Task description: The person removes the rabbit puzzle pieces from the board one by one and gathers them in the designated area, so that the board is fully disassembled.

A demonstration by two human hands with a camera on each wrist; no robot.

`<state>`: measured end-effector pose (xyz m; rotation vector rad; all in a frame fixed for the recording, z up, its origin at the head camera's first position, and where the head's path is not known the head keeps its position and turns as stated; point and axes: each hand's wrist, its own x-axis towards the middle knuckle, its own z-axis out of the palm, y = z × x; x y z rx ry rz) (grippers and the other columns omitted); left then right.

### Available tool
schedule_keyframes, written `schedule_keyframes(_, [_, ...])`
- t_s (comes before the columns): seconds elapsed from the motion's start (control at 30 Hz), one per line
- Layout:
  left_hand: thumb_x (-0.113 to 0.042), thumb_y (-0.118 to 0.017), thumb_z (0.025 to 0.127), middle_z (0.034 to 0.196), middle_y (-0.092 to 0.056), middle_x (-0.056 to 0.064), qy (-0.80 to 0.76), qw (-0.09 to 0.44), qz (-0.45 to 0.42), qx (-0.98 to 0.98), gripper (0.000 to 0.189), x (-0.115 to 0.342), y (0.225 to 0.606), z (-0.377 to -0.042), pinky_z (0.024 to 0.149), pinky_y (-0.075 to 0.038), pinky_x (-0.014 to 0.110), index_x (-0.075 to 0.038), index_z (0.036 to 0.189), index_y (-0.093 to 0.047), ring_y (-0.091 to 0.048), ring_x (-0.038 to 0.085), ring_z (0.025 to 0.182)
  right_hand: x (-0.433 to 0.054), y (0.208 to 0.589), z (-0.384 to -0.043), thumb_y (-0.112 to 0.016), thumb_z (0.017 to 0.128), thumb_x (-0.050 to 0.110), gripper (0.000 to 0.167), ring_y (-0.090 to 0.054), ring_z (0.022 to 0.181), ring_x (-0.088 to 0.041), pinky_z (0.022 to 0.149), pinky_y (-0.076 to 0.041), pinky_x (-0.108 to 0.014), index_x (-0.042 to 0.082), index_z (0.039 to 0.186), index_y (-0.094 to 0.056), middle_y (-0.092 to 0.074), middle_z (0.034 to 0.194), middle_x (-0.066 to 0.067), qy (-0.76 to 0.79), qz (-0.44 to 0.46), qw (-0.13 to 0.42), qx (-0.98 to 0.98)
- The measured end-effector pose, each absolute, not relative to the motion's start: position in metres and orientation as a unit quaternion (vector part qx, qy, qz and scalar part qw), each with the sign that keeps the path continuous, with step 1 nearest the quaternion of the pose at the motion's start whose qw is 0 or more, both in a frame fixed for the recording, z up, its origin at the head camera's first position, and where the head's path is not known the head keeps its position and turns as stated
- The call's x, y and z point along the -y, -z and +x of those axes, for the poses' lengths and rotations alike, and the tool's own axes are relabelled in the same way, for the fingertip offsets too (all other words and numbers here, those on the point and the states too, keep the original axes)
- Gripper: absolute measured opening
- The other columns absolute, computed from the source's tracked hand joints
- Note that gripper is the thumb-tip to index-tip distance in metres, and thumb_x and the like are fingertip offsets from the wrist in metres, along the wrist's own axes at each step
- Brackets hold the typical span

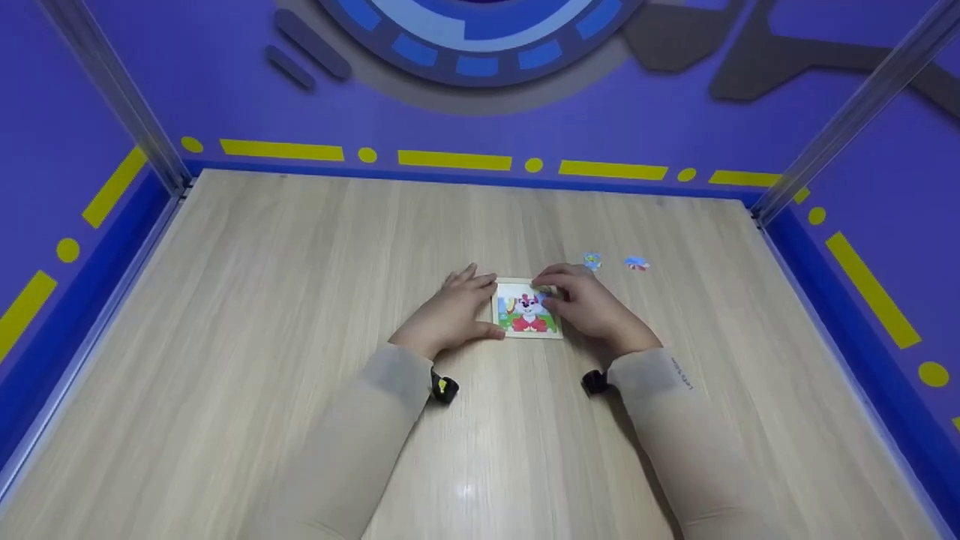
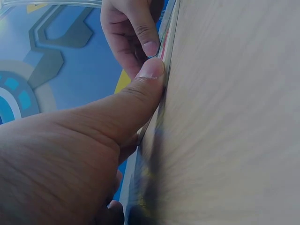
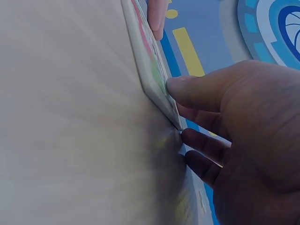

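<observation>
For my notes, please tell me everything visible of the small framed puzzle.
The small square framed puzzle has a pale, wooden-looking border. Its picture shows a pink and white cartoon animal in red, against green and blue; the upper part is white. It lies flat, picture up, on the light wood-grain table. The left hand touches its left side; the right hand touches its right side, hiding part.

The table (image 1: 300, 247) is showing smooth wood grain and catching a soft shine. The frame (image 3: 140, 65) is looking like pale, smooth wood. The sleeves (image 1: 360, 450) are appearing as matt cloth; the posts (image 1: 855, 112) are gleaming like metal.
</observation>
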<state>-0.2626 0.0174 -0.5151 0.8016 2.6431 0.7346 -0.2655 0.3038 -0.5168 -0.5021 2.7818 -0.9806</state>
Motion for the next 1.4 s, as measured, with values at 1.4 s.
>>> schedule_keyframes(1.4, [-0.055,-0.084,0.098,0.188,-0.032,0.004,-0.254,0.146,0.277,-0.915,0.097,-0.0164,0.5178,-0.2641,0.149,-0.005,0.051,-0.007,0.173,-0.044,-0.008,0.032,0.181,-0.2987,0.5171,-0.2646,-0.074,0.109,0.015,0.037,-0.050,0.143,-0.031,0.128,-0.049,-0.055,0.014,0.146,-0.071,-0.062,0.155,-0.008,0.328,-0.116,0.077,-0.934])
